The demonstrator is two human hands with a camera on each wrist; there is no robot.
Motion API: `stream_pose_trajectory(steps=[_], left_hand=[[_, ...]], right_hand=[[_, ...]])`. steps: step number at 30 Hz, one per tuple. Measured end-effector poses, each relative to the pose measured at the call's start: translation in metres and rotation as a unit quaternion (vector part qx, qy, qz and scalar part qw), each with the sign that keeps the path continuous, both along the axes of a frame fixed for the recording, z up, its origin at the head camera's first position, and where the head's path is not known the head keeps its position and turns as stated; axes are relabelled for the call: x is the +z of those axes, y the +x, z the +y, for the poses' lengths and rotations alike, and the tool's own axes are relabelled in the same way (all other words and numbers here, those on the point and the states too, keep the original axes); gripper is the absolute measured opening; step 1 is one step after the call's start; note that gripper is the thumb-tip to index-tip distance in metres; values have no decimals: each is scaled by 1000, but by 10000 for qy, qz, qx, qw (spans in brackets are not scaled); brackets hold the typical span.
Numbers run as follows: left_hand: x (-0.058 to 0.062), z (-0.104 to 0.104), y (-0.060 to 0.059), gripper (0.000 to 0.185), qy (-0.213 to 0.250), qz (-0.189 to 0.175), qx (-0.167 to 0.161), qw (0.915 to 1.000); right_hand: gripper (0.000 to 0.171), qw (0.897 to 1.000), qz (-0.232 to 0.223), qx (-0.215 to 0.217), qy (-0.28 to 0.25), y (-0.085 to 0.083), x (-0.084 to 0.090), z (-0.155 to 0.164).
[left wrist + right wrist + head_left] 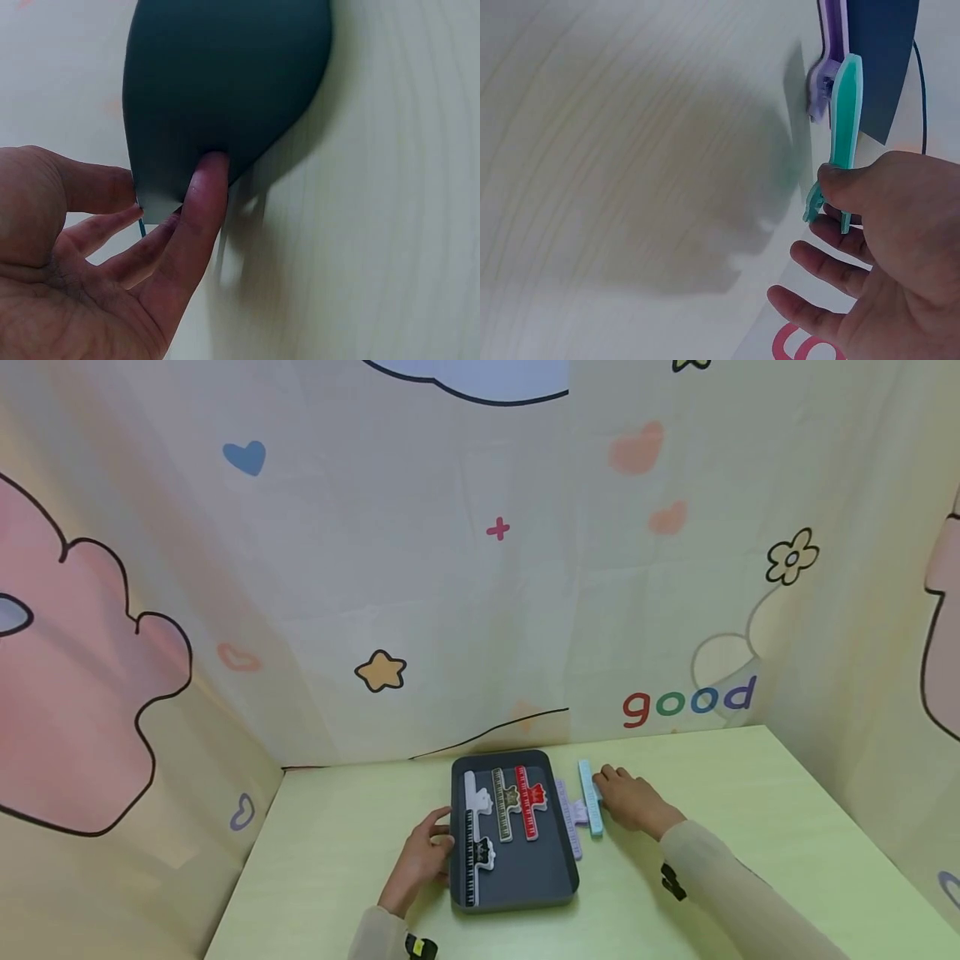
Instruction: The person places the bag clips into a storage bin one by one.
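Note:
My left hand [422,858] grips the left edge of a dark grey tray [532,881], thumb and fingers on either side of its wall in the left wrist view. Inside the tray lie a white clip [470,787], a black clip [471,864], a gold clip [501,810] and a red clip [525,814], their long bars patterned like piano keys. Right of the tray, my right hand [633,802] pinches a mint-green clip [846,112] between thumb and fingers. A lilac clip [567,820] lies between the tray's right edge and the mint-green one.
The pale wooden table [322,860] extends on both sides of the tray. A printed curtain [450,593] hangs behind the table's back edge and along both sides.

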State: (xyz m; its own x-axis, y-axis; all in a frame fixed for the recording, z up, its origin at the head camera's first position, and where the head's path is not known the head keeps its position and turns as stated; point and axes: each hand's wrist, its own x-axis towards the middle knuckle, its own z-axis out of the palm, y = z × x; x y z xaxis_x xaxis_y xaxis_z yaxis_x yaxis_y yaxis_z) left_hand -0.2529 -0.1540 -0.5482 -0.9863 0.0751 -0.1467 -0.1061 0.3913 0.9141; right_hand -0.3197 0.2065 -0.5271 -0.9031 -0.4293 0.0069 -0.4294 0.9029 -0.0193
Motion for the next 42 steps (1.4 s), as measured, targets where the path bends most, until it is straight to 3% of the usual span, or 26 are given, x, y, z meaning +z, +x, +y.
stream_pose_trajectory(steps=[17, 24, 29, 42], left_hand=[[-5, 0, 0, 54, -124, -21, -31, 9999], [-9, 0, 0, 55, 19, -4, -6, 10000], [-5, 0, -3, 54, -6, -16, 36, 10000], [-6, -2, -2, 55, 57, 49, -30, 10000]], right_hand=[[38, 9991, 397, 11, -150, 18, 20, 6], [37, 9960, 841, 233, -184, 23, 34, 5], [39, 9960, 847, 182, -238, 26, 52, -4], [46, 9955, 881, 216, -269, 35, 69, -30]])
